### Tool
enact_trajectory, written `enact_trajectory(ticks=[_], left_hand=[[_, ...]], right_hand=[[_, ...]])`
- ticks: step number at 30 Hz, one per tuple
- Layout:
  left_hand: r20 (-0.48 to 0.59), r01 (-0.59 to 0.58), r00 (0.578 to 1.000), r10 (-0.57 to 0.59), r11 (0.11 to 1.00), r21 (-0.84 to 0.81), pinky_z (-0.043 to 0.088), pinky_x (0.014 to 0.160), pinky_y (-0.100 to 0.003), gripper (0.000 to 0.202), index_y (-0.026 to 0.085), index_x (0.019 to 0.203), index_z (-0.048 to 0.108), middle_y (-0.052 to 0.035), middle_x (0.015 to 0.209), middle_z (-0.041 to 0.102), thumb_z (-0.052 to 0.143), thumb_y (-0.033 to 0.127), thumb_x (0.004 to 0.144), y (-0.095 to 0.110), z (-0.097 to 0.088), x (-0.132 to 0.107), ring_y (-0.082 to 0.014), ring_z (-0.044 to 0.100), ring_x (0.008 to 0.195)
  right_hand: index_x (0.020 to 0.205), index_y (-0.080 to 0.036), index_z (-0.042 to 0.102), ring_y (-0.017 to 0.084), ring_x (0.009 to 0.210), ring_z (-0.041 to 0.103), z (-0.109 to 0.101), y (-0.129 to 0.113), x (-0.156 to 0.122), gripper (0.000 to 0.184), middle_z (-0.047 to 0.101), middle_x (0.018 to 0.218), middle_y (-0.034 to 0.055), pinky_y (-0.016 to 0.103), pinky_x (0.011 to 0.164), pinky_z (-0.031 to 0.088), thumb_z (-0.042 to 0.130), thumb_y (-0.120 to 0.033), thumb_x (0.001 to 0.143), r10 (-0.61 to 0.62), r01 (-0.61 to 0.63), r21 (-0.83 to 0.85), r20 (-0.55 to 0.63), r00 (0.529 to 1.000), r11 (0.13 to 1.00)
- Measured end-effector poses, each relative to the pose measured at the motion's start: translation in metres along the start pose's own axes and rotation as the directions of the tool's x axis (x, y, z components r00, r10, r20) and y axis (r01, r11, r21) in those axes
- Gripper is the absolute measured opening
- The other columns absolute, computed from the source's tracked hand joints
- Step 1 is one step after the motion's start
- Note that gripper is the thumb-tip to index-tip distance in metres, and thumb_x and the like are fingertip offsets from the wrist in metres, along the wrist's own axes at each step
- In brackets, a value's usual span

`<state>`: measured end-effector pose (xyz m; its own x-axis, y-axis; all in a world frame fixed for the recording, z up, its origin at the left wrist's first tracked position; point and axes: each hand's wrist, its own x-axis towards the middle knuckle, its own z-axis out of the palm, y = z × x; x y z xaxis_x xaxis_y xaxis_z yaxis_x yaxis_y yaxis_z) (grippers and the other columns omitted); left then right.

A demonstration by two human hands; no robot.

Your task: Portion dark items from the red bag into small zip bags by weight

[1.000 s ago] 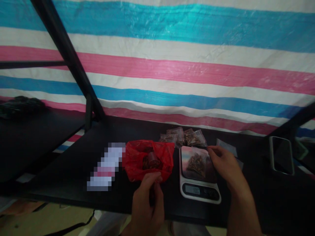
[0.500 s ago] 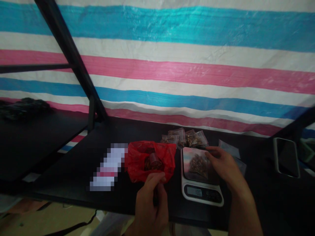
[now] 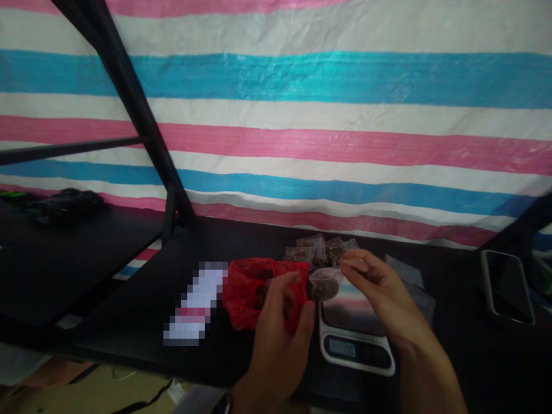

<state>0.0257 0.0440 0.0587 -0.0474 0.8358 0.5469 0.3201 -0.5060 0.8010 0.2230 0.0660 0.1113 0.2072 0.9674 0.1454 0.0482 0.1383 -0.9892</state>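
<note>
My right hand [image 3: 373, 284] pinches the top edge of a small clear zip bag [image 3: 326, 286] and holds it up over the left edge of a digital kitchen scale [image 3: 356, 310]. Small brown pieces lie in the bottom of the bag; their kind is too dim to tell. The scale's steel plate shows bare under the hand, and its display is lit. My left hand [image 3: 282, 328] is just left of the bag, thumb and fingers apart, with nothing in it. It partly covers a red plastic bag [image 3: 245, 287] that has brown pieces inside.
Several filled zip bags [image 3: 317, 250] lie behind the scale. Flat clear bags [image 3: 420, 296] and a phone [image 3: 508, 286] are to the right. A blurred-out white sheet [image 3: 196, 305] lies left of the red bag on the black table [image 3: 142, 322]. A striped tarp [image 3: 323, 149] hangs behind.
My right hand has lifted the zip bag off the scale plate and brought it left. My left hand has moved right and forward towards it, its fingers opening. The view has tilted up slightly.
</note>
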Motion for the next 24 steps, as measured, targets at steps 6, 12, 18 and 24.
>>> enact_trajectory(ticks=[6, 12, 18, 24], left_hand=[[0.084, 0.248, 0.968, -0.235, 0.940, -0.234, 0.059, 0.077, -0.032, 0.021, 0.021, 0.101, 0.076, -0.0057, 0.093, 0.078, 0.064, 0.038, 0.098, -0.002, 0.020, 0.048, -0.0218, 0.073, 0.087], [0.107, 0.366, 0.927, -0.359, 0.807, -0.463, 0.057, 0.064, -0.025, 0.028, 0.018, 0.090, 0.076, -0.0026, 0.082, 0.077, 0.075, 0.046, 0.091, -0.017, 0.012, 0.054, -0.0180, 0.071, 0.073], [0.122, 0.393, 0.916, -0.382, 0.795, -0.462, 0.057, 0.061, -0.024, 0.020, 0.019, 0.084, 0.077, -0.0018, 0.077, 0.077, 0.078, 0.039, 0.087, -0.013, 0.002, 0.054, -0.0179, 0.072, 0.071], [0.125, 0.410, 0.909, -0.397, 0.803, -0.431, 0.061, 0.069, -0.027, 0.023, 0.018, 0.089, 0.081, -0.0052, 0.085, 0.082, 0.078, 0.040, 0.084, -0.013, -0.003, 0.052, -0.0201, 0.076, 0.078]], right_hand=[[0.104, -0.025, 0.070, 0.019, 0.084, 0.067, 0.033, 0.002, 0.007, 0.032, 0.074, 0.088, 0.0010, 0.030, 0.078, 0.052, 0.083, -0.046, 0.083, -0.132, 0.132, -0.004, 0.004, 0.991, 0.991], [0.110, -0.024, 0.070, 0.018, 0.074, 0.059, 0.057, 0.004, 0.007, 0.026, 0.071, 0.084, -0.0001, 0.031, 0.071, 0.048, 0.075, -0.037, 0.087, -0.203, 0.205, -0.145, 0.024, 0.979, 0.968], [0.108, -0.024, 0.065, 0.017, 0.068, 0.058, 0.073, 0.004, 0.003, 0.021, 0.070, 0.078, -0.0020, 0.029, 0.063, 0.045, 0.071, -0.035, 0.091, -0.193, 0.199, -0.109, 0.056, 0.979, 0.974], [0.112, -0.025, 0.068, 0.020, 0.079, 0.064, 0.080, 0.009, 0.001, 0.019, 0.072, 0.088, 0.0009, 0.033, 0.076, 0.050, 0.064, -0.028, 0.094, -0.256, 0.251, -0.226, 0.004, 0.967, 0.941]])
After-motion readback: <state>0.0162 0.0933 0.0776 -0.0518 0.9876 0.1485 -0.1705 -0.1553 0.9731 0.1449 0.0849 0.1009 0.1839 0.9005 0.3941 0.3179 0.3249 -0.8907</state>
